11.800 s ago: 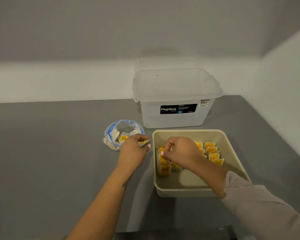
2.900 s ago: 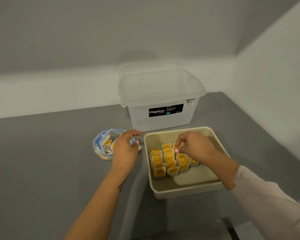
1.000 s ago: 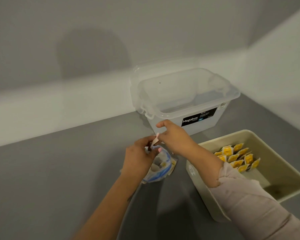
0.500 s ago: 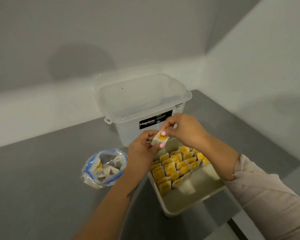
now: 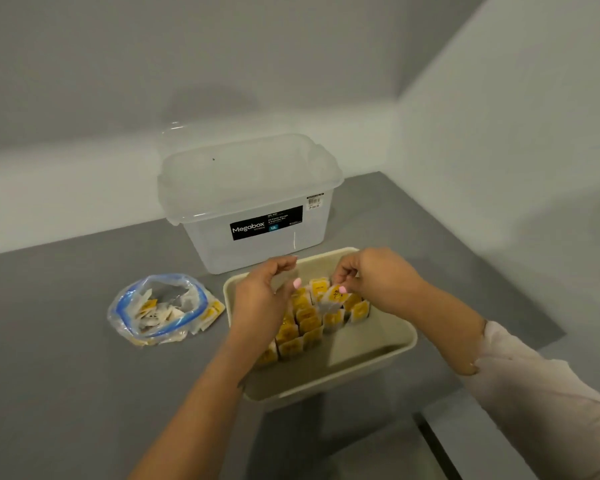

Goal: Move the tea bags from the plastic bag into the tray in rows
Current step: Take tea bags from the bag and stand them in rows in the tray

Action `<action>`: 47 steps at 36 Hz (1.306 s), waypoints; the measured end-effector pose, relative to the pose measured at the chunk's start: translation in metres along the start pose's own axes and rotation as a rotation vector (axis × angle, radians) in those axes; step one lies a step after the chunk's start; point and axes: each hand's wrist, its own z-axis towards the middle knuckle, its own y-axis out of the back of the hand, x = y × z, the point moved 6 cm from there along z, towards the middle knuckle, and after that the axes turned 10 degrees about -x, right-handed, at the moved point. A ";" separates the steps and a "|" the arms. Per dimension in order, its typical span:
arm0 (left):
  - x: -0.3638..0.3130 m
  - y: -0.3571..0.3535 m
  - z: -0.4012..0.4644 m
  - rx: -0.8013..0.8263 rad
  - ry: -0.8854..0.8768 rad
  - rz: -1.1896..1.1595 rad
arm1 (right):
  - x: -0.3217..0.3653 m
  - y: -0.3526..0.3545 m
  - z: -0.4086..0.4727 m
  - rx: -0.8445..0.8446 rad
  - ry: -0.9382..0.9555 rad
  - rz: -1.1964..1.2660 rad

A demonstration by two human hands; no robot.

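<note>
A beige tray (image 5: 388, 355) sits on the grey table and holds rows of upright yellow-labelled tea bags (image 5: 309, 323) in its far left part. My right hand (image 5: 378, 278) pinches one tea bag (image 5: 333, 297) just above the rows. My left hand (image 5: 260, 299) hovers over the tray's left side with fingers loosely curled and nothing in them; it hides part of the rows. The clear plastic bag (image 5: 160, 306) with a blue zip edge lies open left of the tray, with several tea bags inside.
A translucent Megabox storage box (image 5: 250, 202) with its lid on stands behind the tray, near the wall. Walls close the table at the back and right. The table's front edge (image 5: 430, 431) runs at the lower right.
Both hands came down from above the tray's far edge to just over the rows. My left hand let go of the tea bag, which stays in my right hand.
</note>
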 end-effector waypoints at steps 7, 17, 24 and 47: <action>0.030 0.023 -0.005 -0.169 -0.057 0.290 | -0.018 -0.031 -0.004 0.090 -0.016 -0.163; 0.065 0.019 -0.016 -0.045 0.169 0.397 | -0.021 -0.063 -0.007 0.095 0.044 -0.260; 0.069 0.018 -0.016 -0.044 0.200 0.402 | -0.016 -0.067 -0.008 0.106 0.068 -0.281; 0.063 0.024 -0.013 -0.056 0.203 0.388 | -0.017 -0.053 0.002 0.054 0.020 -0.199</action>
